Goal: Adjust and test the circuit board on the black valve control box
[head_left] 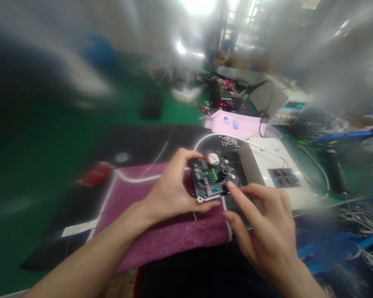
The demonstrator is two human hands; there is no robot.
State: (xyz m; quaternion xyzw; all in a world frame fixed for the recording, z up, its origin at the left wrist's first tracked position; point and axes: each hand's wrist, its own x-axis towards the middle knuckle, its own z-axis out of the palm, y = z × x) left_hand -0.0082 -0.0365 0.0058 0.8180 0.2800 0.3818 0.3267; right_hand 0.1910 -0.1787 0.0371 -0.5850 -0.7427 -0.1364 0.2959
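Note:
My left hand (170, 188) grips a small square circuit board (213, 178) by its left edge, thumb below and fingers curled over the top. The board carries black parts, a green connector and a round white piece. It is held just above a purple towel (168, 231). My right hand (264, 223) reaches in from the right, its index finger touching the board's right edge and the other fingers loosely bent, holding nothing.
A white box (267, 165) with black switches and a cable lies right of the board. Small metal pins (228, 141) are scattered behind, by pink paper (236, 124). Instruments with lit displays (226, 97) stand farther back. A soldering iron (334, 169) lies at the right. The view is motion-blurred.

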